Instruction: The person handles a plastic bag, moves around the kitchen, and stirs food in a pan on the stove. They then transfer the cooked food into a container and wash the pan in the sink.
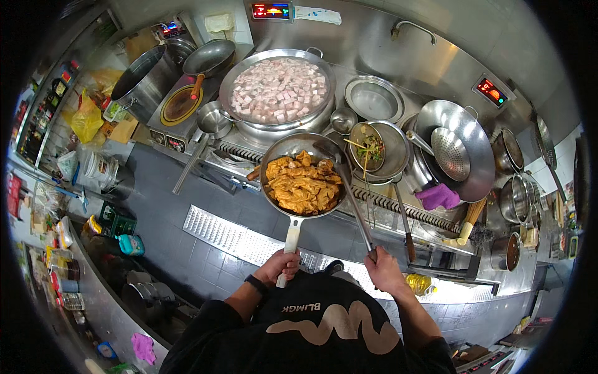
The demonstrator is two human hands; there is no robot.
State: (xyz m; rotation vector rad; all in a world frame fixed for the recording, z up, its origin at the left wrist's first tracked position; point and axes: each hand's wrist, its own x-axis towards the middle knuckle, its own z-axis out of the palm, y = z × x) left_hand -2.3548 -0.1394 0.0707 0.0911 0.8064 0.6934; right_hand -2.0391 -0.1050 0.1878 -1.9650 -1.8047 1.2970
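Note:
My left hand (279, 268) is closed around the pale handle of a metal wok (269, 161), held in front of me near the stove's edge. Golden-brown, wrinkled food pieces (303, 184) lie in the wok. The long shaft of a metal ladle (357, 205) is in my right hand (385, 269); its bowl rests inside the wok's upper right side. Beyond the wok, a large two-handled metal pan (225, 89) holds many pale meat cubes (280, 89) in liquid.
Right of the wok, strainers (399, 149) and a big wok (479, 159) with a perforated skimmer (451, 152) stand on the stove. A purple cloth (439, 197) hangs over that wok's near edge. A saucepan (214, 119) stands left, its handle jutting over the floor.

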